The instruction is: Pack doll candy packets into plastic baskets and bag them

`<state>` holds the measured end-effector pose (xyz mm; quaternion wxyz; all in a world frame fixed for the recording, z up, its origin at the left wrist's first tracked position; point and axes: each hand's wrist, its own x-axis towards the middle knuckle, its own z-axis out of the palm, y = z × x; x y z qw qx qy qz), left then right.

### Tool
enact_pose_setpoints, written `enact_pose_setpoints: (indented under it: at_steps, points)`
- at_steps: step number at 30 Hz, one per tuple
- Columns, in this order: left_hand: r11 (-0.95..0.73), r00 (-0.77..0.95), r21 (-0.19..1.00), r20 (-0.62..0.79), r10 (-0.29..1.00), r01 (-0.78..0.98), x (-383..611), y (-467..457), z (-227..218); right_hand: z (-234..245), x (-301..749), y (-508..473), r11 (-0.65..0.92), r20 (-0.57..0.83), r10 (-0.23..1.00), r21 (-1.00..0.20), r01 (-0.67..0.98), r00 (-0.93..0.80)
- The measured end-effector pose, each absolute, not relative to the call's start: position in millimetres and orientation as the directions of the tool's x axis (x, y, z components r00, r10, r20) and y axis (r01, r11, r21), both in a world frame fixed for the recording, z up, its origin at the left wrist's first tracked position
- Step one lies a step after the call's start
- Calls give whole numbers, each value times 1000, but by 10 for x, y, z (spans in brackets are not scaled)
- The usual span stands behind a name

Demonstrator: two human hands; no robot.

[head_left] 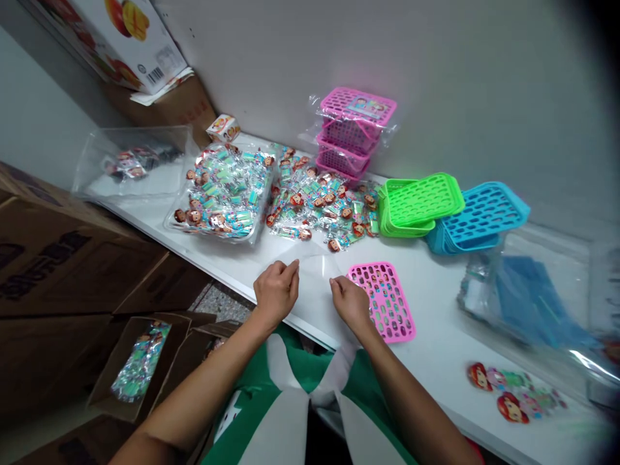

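Observation:
Both my hands pinch the near edge of a clear plastic bag (316, 266) lying flat on the white table (436, 336). My left hand (276, 292) is closed on the bag's left corner. My right hand (349, 300) is closed on its right corner. Just right of my right hand lies a pink perforated lid (390, 303). Beyond the bag spreads a heap of small wrapped toy packets (322, 203) with cartoon heads.
A clear tray of packets (220, 190) sits left of the heap. Pink baskets (353, 132) stack by the wall, with green lids (419, 201) and blue lids (479, 216) to the right. Clear bags (537, 297) lie far right. Cardboard boxes (72, 258) stand left.

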<state>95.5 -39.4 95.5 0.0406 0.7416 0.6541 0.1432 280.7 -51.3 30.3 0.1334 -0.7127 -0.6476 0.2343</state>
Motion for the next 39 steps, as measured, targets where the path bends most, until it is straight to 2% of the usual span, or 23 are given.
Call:
enact_pose_setpoints:
  at_steps: [3,6,9,12,13,15,18,21,23,26,33,36,39]
  points:
    - [-124,87,246,157,984,961,1022,-406,713,186,2787,-523,-146,-241,970,-445,884,39]
    - [-112,88,261,102,991,959,1102,-406,533,244,2873,-573,-161,-266,964,-500,851,26]
    - [-82,75,266,36,996,960,1172,-381,428,373,3199,-657,-163,-133,986,-587,793,104]
    - [-40,42,258,-5,999,965,1230,-351,369,349,3712,-703,-237,23,954,-551,800,299]
    - [-31,35,254,-12,999,967,1249,-344,354,288,3880,-703,-300,3,935,-528,795,355]
    - [-22,27,248,-17,999,968,1286,-339,323,117,4150,-695,-429,-151,896,-531,731,417]
    - [-16,23,243,-24,999,970,1351,-352,266,-141,4347,-695,-514,-355,857,-655,554,375]
    - [-20,35,238,-58,998,971,1431,-387,197,-277,4397,-724,-497,-394,858,-801,335,330]
    - [-16,40,236,-99,994,972,1487,-413,154,-306,4431,-740,-480,-412,863,-848,222,292]
    - [0,37,230,-156,987,973,1553,-437,110,-301,4507,-721,-487,-449,866,-859,161,221]
    - [54,-12,237,-176,984,970,1603,-410,83,-269,4530,-422,-657,-659,751,-752,58,-38]
    - [72,-34,227,-169,985,971,1636,-403,68,-320,4531,-333,-644,-644,765,-765,0,-6]
    - [67,-24,202,-208,978,977,1700,-385,30,-356,4544,-336,-542,-544,839,-838,-56,16]
